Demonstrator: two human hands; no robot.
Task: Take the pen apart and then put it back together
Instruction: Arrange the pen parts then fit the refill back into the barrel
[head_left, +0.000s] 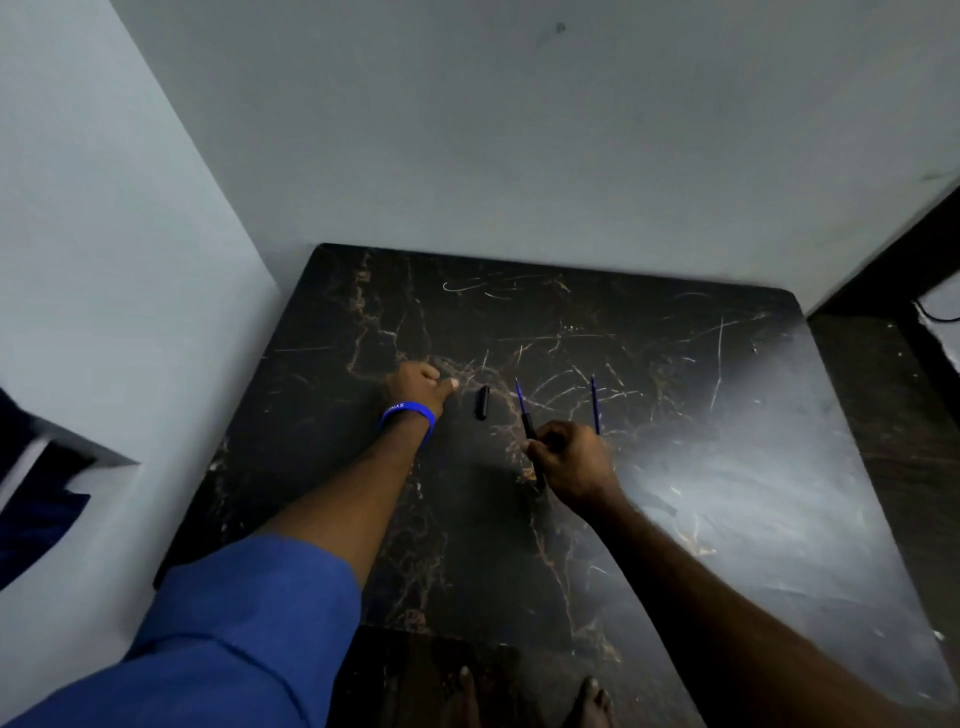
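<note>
A black pen cap (482, 402) lies on the dark marble table (675, 493) between my two hands. My right hand (569, 465) is closed around a black pen barrel (531, 434) with a blue refill (519, 393) sticking out of its far end. A second blue refill (595, 402) lies just right of that hand, its near end hidden behind my fingers. My left hand (418, 387), with a blue wristband (408, 415), rests on the table left of the cap with its fingers curled; I cannot tell whether it holds a small part.
Pale walls (467, 130) close the table in at the back and left. A dark shelf or ledge (883, 270) stands at the right. My bare feet (524, 696) show on the floor below the table's near edge.
</note>
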